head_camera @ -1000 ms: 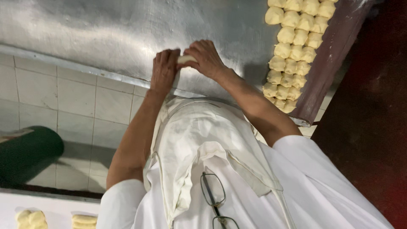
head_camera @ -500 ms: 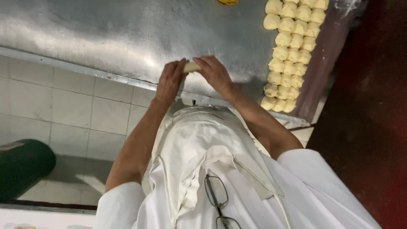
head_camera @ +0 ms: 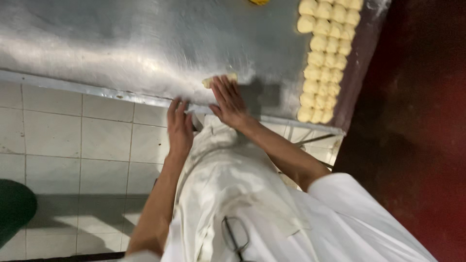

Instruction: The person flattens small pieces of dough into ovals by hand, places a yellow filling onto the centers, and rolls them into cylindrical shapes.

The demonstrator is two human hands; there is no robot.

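Note:
A small pale dough piece [head_camera: 218,80] lies on the floured metal table [head_camera: 121,43] near its front edge. My right hand [head_camera: 230,103] lies over it, fingers stretched forward, pressing it against the tabletop. My left hand [head_camera: 179,127] is off the dough, at the table's front edge, fingers extended and holding nothing. My white apron [head_camera: 228,184] fills the lower middle of the view.
Several rows of shaped dough balls [head_camera: 326,58] line the table's right side, next to a dark red-brown floor [head_camera: 417,121]. White floor tiles [head_camera: 73,140] lie below the table edge. A dark green object [head_camera: 14,208] sits at the lower left. Glasses [head_camera: 236,236] hang on my chest.
Both hands held the dough piece together above the table edge. Now the dough is down on the table under my right hand, and my left hand has let go and pulled back.

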